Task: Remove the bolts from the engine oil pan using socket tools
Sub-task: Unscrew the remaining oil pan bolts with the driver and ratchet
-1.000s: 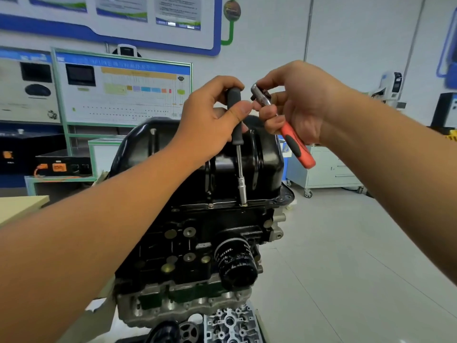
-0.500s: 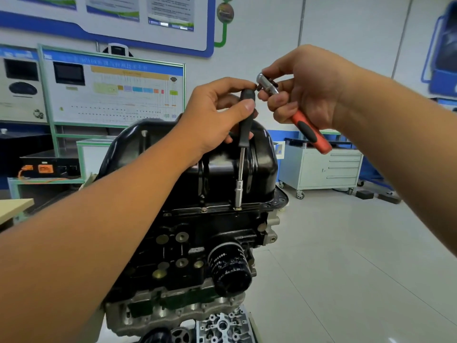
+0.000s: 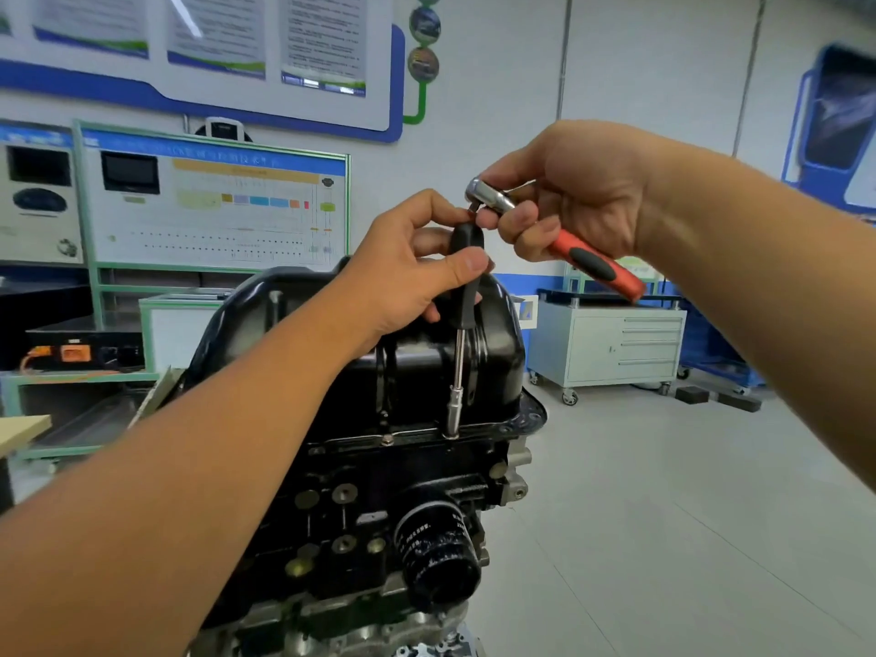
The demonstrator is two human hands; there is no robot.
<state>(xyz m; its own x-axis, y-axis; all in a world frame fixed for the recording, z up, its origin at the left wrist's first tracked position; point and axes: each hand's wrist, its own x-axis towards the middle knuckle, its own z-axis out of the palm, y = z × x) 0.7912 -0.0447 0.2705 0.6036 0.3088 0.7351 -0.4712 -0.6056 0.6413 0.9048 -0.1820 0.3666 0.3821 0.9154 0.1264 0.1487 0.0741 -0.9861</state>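
Glossy black oil pan; slim chrome-shafted socket driver upright.

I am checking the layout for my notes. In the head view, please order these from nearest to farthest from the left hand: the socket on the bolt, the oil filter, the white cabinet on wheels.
1. Socket: below the left hand, on the pan flange.
2. Oil filter: lower, on the engine's front.
3. White cabinet: far right, by the back wall.

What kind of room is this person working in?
Probably an automotive training workshop: an engine stands alone on display, instruction posters and a demonstration panel line the wall, and a wheeled tool cabinet stands behind.
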